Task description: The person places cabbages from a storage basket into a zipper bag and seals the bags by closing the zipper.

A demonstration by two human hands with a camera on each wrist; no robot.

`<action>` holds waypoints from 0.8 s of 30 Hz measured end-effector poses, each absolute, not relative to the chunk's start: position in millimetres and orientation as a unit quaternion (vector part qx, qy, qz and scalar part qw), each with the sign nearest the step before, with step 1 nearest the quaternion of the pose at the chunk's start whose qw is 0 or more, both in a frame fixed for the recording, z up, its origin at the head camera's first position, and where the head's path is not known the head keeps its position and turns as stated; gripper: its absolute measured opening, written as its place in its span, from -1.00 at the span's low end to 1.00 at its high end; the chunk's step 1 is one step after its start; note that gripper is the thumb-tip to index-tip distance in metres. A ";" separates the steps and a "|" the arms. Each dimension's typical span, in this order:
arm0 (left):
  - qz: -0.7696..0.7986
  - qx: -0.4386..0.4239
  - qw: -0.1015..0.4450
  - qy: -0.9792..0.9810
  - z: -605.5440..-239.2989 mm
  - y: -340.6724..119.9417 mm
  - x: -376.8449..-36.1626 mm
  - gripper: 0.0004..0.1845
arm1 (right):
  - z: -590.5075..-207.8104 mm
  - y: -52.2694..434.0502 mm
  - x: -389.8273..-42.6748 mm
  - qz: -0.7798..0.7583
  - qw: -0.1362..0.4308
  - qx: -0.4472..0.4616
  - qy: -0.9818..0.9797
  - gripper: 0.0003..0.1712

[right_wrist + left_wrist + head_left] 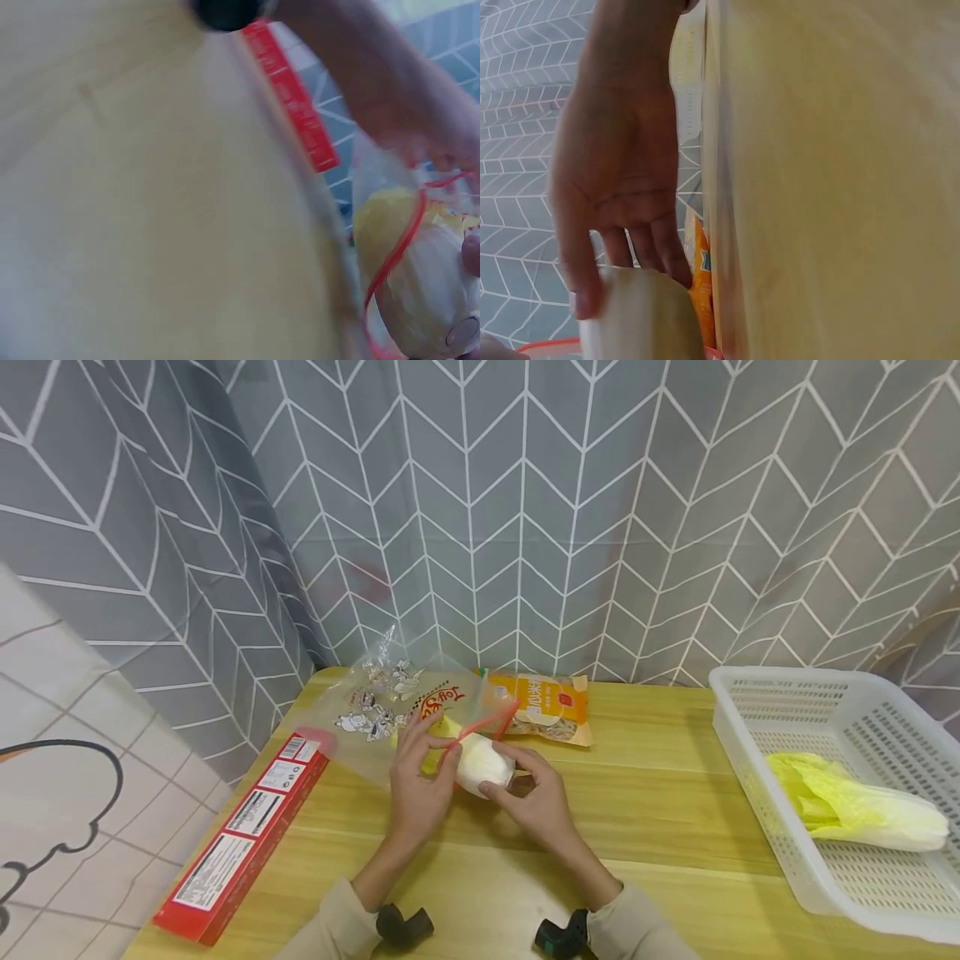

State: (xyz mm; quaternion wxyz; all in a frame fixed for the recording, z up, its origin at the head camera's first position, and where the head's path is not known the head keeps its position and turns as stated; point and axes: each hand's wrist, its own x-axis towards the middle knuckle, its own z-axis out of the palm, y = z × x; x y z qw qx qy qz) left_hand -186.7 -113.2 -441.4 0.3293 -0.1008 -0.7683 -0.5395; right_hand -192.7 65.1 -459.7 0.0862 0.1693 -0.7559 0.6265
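**Cabbage half inside bag mouth, both hands on it**

The cabbage point(480, 764) lies on the table point(660, 810) at mid-front. Its pale stem end points toward the person and to their right. Its yellow leafy end points away and to their left, and is already past the red zip rim of the bag point(390, 710). The long axis therefore runs on a diagonal, stem near, leaves far, in line with the bag's opening.

The left hand point(416, 777) is at the left side of the bag's mouth, fingers curled, pinching the red rim beside the cabbage. The left wrist view shows its fingertips also touching the pale body. The right hand point(536, 797) sits just behind the stem end, thumb and fingers curled round it. The right hand is the nearer to the free end; the left is the nearer to the opening.

The bag lies flat, extending away toward the curtain point(525, 510). A snack packet point(551, 706) is just beyond the bag's mouth. A red box point(240, 839) lies along the table's left edge. A white basket point(847, 727), well apart to the right, holds a second cabbage point(855, 806).
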 end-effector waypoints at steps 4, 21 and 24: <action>-0.537 -0.105 0.327 -0.771 -443.1 -113.4 -187.4 -0.95 | -465.2 65.3 -194.0 0.613 0.074 0.205 -0.760 -0.36; -0.583 -0.138 0.303 -0.741 -447.0 -102.2 -186.0 -0.90 | -444.6 82.8 -202.0 0.548 0.268 0.178 -0.772 -0.41; -0.597 -0.124 0.285 -0.739 -449.0 -98.4 -186.1 -0.92 | -446.7 85.3 -202.2 0.548 0.249 0.175 -0.779 -0.41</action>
